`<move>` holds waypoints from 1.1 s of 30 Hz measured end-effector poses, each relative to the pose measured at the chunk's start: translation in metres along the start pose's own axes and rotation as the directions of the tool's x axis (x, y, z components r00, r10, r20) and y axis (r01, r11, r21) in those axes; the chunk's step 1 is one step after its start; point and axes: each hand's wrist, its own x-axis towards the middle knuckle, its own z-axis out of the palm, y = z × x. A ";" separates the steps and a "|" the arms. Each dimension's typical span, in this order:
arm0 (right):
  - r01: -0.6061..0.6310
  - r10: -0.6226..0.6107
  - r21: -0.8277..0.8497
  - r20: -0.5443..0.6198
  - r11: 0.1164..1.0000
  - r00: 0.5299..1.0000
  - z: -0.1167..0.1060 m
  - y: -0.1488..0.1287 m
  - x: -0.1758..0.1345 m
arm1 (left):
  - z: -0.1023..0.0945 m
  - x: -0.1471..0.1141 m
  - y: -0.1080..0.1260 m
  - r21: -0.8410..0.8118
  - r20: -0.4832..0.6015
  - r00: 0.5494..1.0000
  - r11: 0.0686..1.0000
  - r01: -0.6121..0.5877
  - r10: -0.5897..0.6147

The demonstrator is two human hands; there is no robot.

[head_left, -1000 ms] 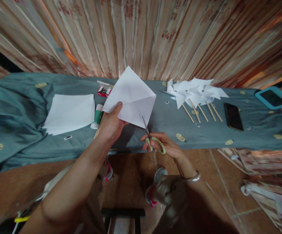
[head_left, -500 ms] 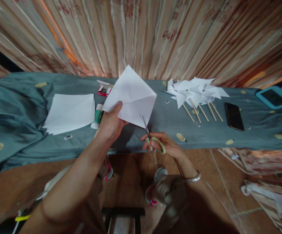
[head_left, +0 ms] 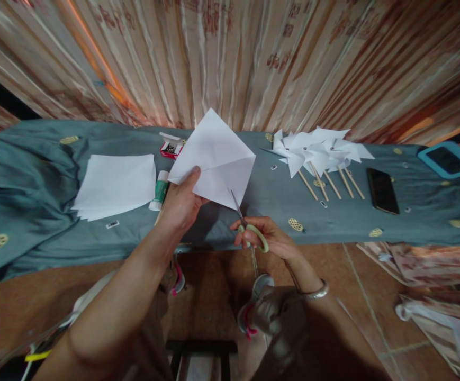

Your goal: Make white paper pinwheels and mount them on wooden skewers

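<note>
My left hand (head_left: pixel 182 203) grips a square sheet of white paper (head_left: pixel 217 148) near its left corner, thumb on top. The sheet is held up over the table like a diamond, with crease lines across it. In my right hand (head_left: pixel 269 235) is a pair of scissors (head_left: pixel 255 235) with pale green handles, my fingers through the loops. Their blades lie at the sheet's lower corner, pointing up toward its middle, and look nearly closed. Just left of the paper are a green and white glue stick (head_left: pixel 159 190) and a small red box (head_left: pixel 170 148), its lid up.
A stack of white paper (head_left: pixel 116 185) lies on the left of the cloth-covered table (head_left: pixel 344 222). Several white paper pinwheels (head_left: pixel 317 151) on wooden sticks lie at the right, beside a black phone (head_left: pixel 382 190) and a blue-framed tablet (head_left: pixel 450 160). A curtain (head_left: pixel 230 63) hangs behind.
The scissor blades look closer together than before at the sheet's lower corner. Both hands stay in nearly the same place, and the view has shifted slightly.
</note>
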 end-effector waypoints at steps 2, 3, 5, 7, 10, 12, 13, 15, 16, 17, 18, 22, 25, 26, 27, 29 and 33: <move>0.002 -0.002 0.002 -0.001 1.000 1.000 0.000 0.000 0.000 | 0.000 0.000 0.000 0.003 0.002 1.000 1.000 -0.004 0.004; -0.001 0.001 0.003 -0.003 1.000 1.000 0.001 0.000 0.000 | 0.000 0.000 0.000 0.003 0.006 1.000 1.000 -0.006 0.006; -0.005 0.005 0.005 -0.012 1.000 1.000 0.001 0.000 0.000 | 0.000 0.000 0.000 0.000 0.017 1.000 1.000 -0.008 0.008; -0.004 0.004 0.005 -0.021 1.000 1.000 0.001 0.000 0.000 | 0.000 0.000 0.000 -0.002 0.021 1.000 1.000 -0.012 0.012; -0.007 0.007 0.009 -0.028 1.000 1.000 0.001 0.001 0.000 | 0.000 0.000 0.000 0.006 0.014 1.000 1.000 -0.016 0.015; -0.016 0.017 0.014 -0.028 1.000 0.999 0.001 0.000 0.000 | 0.000 -0.001 0.001 0.004 0.005 1.000 1.000 -0.009 0.009; -0.020 0.021 0.016 -0.030 1.000 0.999 0.001 0.000 0.001 | 0.001 -0.001 0.001 -0.001 0.000 1.000 1.000 -0.005 0.005; -0.028 0.029 0.022 -0.035 0.999 0.999 0.002 -0.001 0.001 | 0.001 -0.001 0.002 -0.017 -0.006 1.000 1.000 -0.003 0.003; -0.031 0.032 0.027 -0.038 0.999 0.999 0.002 -0.001 0.001 | 0.001 -0.002 0.002 -0.022 -0.004 1.000 1.000 -0.004 0.003; -0.034 0.035 0.033 -0.039 0.999 0.999 0.002 -0.001 0.001 | 0.001 -0.002 0.003 -0.023 -0.001 1.000 1.000 -0.003 0.003; -0.036 0.037 0.037 -0.039 0.999 0.999 0.002 -0.001 0.001 | 0.001 -0.002 0.003 -0.019 0.003 1.000 1.000 -0.002 0.002; -0.043 0.045 0.045 -0.040 0.998 0.998 0.002 -0.001 0.002 | 0.000 -0.001 0.002 0.001 -0.005 1.000 1.000 -0.003 0.003; -0.058 0.061 0.049 -0.045 0.997 0.997 0.002 -0.001 0.002 | -0.001 0.000 0.002 -0.003 -0.005 1.000 1.000 -0.013 0.013; -0.061 0.063 0.048 -0.046 0.997 0.997 0.002 -0.001 0.002 | 0.000 0.000 0.002 -0.008 -0.004 1.000 1.000 -0.014 0.014; -0.062 0.064 0.045 -0.045 0.997 0.997 0.002 -0.001 0.002 | 0.000 0.000 0.002 -0.013 -0.006 1.000 1.000 -0.014 0.014; -0.062 0.063 0.033 -0.047 0.998 0.997 0.002 -0.002 0.002 | 0.001 -0.001 0.003 -0.030 -0.008 1.000 0.999 -0.013 0.013; -0.060 0.061 0.008 -0.057 0.998 0.997 0.001 -0.001 0.002 | 0.002 -0.002 0.004 -0.050 -0.021 1.000 0.999 -0.013 0.012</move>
